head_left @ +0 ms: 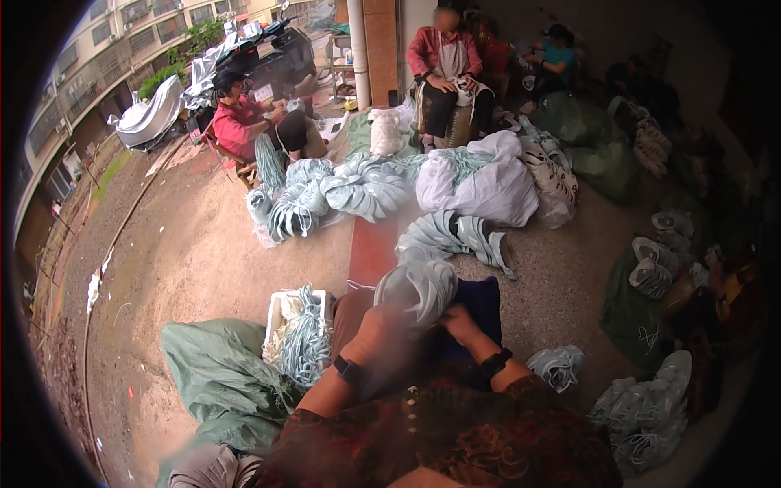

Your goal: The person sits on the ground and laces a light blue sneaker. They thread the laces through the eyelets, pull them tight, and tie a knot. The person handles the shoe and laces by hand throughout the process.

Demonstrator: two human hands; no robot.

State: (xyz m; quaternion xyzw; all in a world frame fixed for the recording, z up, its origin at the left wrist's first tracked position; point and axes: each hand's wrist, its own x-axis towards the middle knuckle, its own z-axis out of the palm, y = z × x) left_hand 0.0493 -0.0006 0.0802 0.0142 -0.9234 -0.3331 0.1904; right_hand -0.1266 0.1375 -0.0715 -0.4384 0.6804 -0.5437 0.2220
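A nested bundle of pale grey-blue shoe uppers (416,290) is held up over my lap, slightly blurred. My left hand (372,332) is closed on its lower left side. At the lower right edge of the bundle, my right hand (462,324) has its fingers curled against it; their tips are partly hidden. Dark blue cloth (482,305) lies beneath the right hand. Just beyond the bundle, a curved row of similar shoe uppers (443,236) rests on the ground. To the left of my left forearm stands a white box (274,313) filled with pale blue and cream laces (303,337).
Green sacks (220,370) lie at my left. Tied shoe uppers (643,411) and a smaller bundle (557,366) sit at right. Ahead are heaps of uppers (366,187) and a white sack (480,183). Seated people (244,122) work beyond; a scooter (277,57) stands back left.
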